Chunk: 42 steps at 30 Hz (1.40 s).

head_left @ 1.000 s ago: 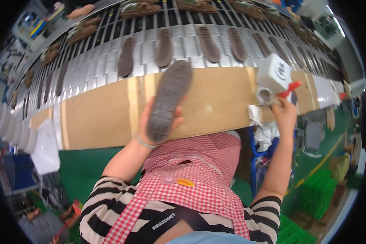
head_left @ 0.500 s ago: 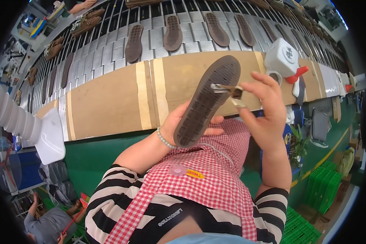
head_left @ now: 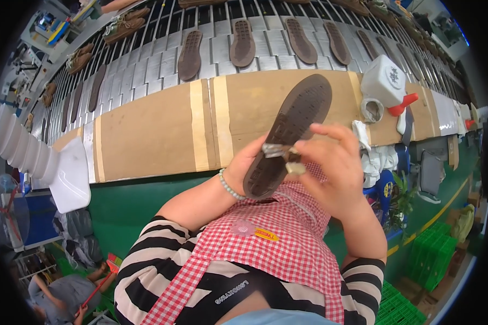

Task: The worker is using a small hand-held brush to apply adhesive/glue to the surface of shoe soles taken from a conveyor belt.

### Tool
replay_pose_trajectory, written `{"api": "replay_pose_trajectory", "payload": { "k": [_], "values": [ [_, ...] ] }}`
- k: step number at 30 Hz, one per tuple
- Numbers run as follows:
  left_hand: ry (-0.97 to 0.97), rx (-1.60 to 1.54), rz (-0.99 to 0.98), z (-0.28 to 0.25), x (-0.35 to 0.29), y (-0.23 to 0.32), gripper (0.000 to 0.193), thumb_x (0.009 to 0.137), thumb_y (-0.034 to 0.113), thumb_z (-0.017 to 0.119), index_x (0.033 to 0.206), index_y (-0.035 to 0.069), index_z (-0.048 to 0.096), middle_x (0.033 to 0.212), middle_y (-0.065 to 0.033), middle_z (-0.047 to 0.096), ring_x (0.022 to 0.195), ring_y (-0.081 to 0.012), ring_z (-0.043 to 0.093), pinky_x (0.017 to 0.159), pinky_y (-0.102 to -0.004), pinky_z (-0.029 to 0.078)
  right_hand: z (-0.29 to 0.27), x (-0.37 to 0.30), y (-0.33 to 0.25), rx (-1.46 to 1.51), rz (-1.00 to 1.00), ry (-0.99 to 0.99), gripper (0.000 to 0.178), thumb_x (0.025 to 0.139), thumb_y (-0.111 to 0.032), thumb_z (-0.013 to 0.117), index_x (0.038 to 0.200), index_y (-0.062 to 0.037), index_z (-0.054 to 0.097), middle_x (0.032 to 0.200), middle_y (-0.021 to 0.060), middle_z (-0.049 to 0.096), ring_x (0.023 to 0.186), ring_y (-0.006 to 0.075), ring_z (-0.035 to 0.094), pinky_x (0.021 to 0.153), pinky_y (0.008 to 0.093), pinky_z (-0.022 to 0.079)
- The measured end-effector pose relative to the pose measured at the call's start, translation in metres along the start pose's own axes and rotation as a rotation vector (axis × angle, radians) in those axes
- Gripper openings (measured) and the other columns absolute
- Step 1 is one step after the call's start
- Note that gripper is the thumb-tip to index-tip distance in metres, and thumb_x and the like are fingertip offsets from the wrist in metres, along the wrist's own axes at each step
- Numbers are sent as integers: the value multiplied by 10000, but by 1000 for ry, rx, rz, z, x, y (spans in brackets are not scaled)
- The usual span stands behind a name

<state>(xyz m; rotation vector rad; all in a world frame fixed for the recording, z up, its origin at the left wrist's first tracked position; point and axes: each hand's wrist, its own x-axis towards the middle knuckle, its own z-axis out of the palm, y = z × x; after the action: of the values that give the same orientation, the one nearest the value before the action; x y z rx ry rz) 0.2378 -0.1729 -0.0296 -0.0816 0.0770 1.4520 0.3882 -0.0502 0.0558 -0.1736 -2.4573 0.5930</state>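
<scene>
Right hand partly hides sole — white bottle beyond

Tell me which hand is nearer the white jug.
Right. The right hand sits below and left of the white jug in the picture; the left hand, holding the shoe sole, is farther left.

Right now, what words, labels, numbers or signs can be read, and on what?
I won't copy wording, but here's where it stands:
Striped shirt: pale capital letters, legible.
Yellow pin: small lettering, partly legible.
White container: dark characters, blurred.
Blue object at right: yellow mark, too small to read.
</scene>
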Motion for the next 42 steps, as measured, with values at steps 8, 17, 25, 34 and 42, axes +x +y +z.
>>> {"api": "replay_pose_trajectory", "payload": {
  "k": [8,17,25,34,42],
  "values": [
    [128,67,43,-3,7,3,436,1069,364,379,1292,48,579,1166,-135,681,978,-237,696,814,-404,595,10,-11,-15,68,-39,-89,426,616,-43,764,1035,-102,711,1002,28,698,1115,268,621,1024,517,424],
    [-107,-85,-1,-13,15,-6,461,1074,305,315,1345,-7,519,1246,-168,634,1034,-266,668,918,-409,567,-2,-16,-20,74,-66,-112,404,618,-56,764,1016,-104,714,1007,20,700,1107,263,619,1028,513,423],
    [165,12,-67,16,13,-13,388,1073,308,395,1272,35,586,1152,-132,684,951,-227,693,795,-390,595,-23,-18,-18,7,-200,-285,235,726,-192,700,957,-182,740,1005,-28,713,1116,223,614,1072,471,393],
    [-37,66,68,18,13,-12,534,1050,382,401,1456,37,443,1492,-135,454,1407,-422,372,1123,-594,385,-36,-44,-33,23,193,11,457,603,-105,851,1032,-43,706,1015,88,687,1025,299,632,957,431,466],
    [-25,91,161,24,24,-7,618,1047,386,369,1536,16,287,1581,-199,288,1448,-409,298,1178,-577,308,-6,-52,-24,217,374,32,447,660,-115,872,1054,-25,680,997,110,681,981,292,632,856,385,493]
  ]
}}
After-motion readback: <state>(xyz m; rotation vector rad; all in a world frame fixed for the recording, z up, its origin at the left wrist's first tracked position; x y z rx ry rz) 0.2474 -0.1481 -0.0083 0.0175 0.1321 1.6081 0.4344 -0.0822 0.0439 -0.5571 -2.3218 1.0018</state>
